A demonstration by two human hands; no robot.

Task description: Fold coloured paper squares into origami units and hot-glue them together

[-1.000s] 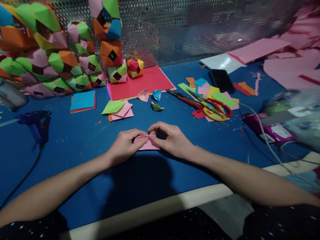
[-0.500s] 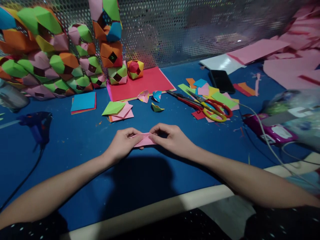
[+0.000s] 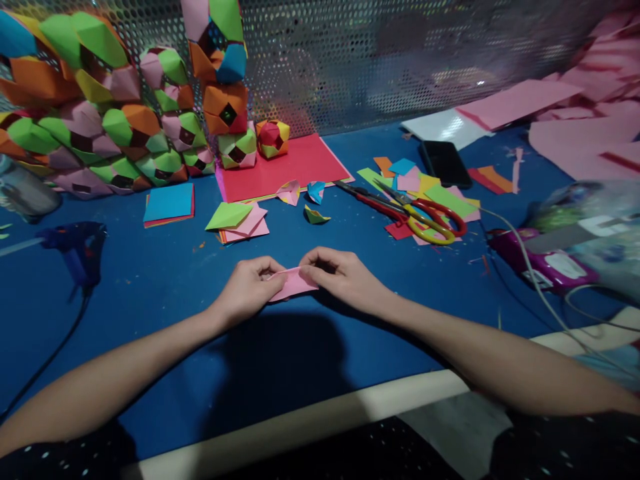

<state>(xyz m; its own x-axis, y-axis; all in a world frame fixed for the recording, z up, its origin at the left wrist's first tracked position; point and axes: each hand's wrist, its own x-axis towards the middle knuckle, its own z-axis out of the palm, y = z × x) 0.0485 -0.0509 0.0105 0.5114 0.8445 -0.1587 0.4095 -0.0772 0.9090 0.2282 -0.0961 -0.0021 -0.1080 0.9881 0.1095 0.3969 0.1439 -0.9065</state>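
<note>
A small pink paper piece (image 3: 294,283) is pinched between both my hands just above the blue tabletop (image 3: 165,280). My left hand (image 3: 249,291) grips its left end with curled fingers. My right hand (image 3: 345,277) holds its right end, thumb and fingers closed on the upper edge. The paper looks folded, with its near flap hanging down toward me.
Red-and-yellow scissors (image 3: 415,212) lie on coloured paper scraps at the right. A red sheet (image 3: 295,163), folded paper squares (image 3: 235,219) and a large origami ball structure (image 3: 110,107) stand behind. A blue glue gun (image 3: 75,250) lies left; a phone (image 3: 444,163) and cables lie right.
The pink paper has lifted slightly off the table and its fold has been turned between my fingers; both hands stay in nearly the same place.
</note>
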